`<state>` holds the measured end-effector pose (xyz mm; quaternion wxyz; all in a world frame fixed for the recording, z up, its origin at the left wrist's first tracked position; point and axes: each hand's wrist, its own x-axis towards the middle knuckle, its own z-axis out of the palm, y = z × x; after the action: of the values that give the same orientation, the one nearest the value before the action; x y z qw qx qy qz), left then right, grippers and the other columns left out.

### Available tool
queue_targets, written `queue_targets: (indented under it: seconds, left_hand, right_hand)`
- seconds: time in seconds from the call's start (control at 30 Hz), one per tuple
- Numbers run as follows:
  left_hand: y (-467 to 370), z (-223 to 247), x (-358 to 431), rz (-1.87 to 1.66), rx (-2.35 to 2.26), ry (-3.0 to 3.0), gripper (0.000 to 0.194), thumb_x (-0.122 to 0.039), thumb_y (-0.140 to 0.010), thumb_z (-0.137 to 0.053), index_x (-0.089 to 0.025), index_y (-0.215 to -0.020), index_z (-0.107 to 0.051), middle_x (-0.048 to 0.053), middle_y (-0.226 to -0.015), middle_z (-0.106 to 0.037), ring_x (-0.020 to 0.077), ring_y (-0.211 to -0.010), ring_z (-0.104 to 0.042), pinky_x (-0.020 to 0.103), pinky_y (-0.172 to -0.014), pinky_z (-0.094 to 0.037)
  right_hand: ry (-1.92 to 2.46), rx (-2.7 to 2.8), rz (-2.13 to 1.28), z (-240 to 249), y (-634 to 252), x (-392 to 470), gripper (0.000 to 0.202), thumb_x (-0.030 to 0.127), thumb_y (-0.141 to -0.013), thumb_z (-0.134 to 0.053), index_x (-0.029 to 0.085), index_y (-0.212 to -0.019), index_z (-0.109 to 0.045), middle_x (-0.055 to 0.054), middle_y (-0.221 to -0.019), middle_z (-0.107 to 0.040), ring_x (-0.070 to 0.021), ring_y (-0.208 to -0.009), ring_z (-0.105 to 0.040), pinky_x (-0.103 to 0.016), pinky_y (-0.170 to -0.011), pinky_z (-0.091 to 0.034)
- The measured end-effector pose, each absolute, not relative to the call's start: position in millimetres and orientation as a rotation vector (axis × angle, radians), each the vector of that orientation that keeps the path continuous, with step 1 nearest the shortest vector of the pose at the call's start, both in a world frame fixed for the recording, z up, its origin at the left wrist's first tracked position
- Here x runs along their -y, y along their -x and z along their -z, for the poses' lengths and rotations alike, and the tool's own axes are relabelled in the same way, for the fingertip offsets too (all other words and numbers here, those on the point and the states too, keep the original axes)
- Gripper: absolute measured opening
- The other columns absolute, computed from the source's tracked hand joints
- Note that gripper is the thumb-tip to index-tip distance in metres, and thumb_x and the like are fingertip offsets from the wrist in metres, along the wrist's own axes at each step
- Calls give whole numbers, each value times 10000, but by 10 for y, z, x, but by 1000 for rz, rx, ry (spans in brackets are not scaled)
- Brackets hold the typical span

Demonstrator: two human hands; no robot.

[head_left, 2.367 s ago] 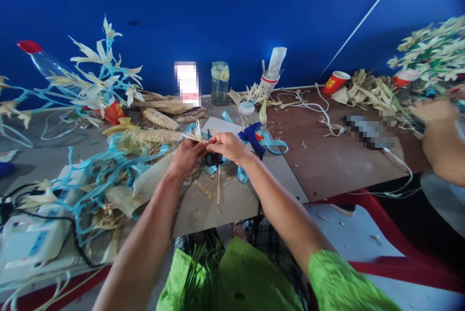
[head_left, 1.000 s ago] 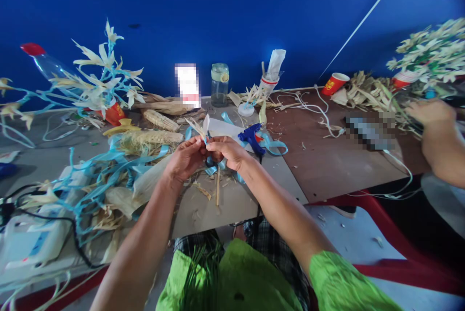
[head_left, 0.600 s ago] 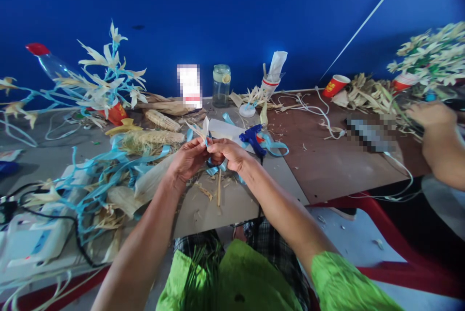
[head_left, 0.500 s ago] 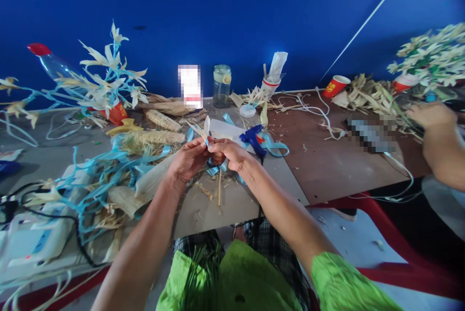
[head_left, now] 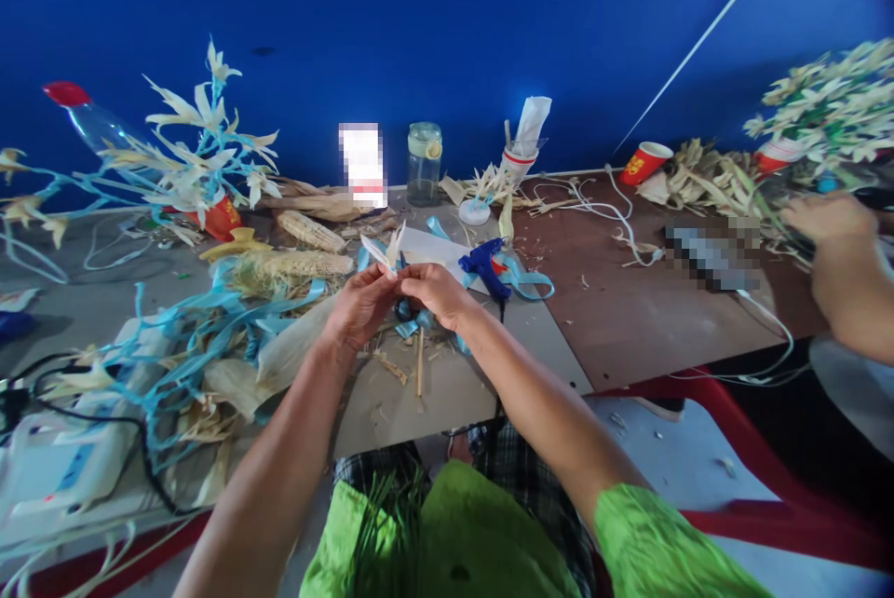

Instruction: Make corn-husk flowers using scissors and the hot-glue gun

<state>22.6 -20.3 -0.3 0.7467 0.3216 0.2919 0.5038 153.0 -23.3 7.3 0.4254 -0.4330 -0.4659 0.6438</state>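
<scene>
While both hands meet above the worktop (head_left: 453, 393), the flower (head_left: 381, 253) between their fingertips has turned a little since half a second ago, and it now spreads wider; this suggests, I think, that its base is being worked. The left hand (head_left: 364, 302) has its grip clamped on this base. Whether the grip of the right hand (head_left: 434, 291) also pinches it or only touches, I cannot tell. Both forearms (head_left: 269, 468) stretch forward and inward.
</scene>
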Motion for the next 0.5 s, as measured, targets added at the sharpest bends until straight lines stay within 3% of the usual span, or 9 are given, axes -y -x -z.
queue_targets:
  seconds: [0.1, 0.27, 0.5]
  left_hand:
    - [-214, 8, 189, -1126, -639, -684, 107, -134, -656, -723, -120, -709, -631, 14, -667, -638, 94, -618, -584, 219, -643, -445]
    - [-172, -69, 198, -1102, -531, -641, 98, -150, -654, -713, -128, -729, -654, 32, -773, -669, 103, -670, -595, 230, -682, -470]
    - [-154, -52, 153, -1144, -658, -631, 88, -131, -646, -722, -110, -706, -662, 25, -663, -642, 104, -607, -577, 221, -587, -454]
  right_hand:
    - [1134, 1244, -1440, -36, -1506, 227, 99, 240, -588, -554, 155, -632, -580, 57, -538, -506, -60, -485, -350, -214, -483, -225]
    - [1138, 1290, -1442, -39, -1516, 234, 127, 281, -598, -581, 157, -622, -592, 64, -500, -448, -64, -481, -324, -220, -485, -217]
    - [1140, 1359, -1416, -8, -1517, 221, 147, 307, -632, -618, 164, -656, -592, 49, -561, -503, -73, -505, -370, -212, -492, -259]
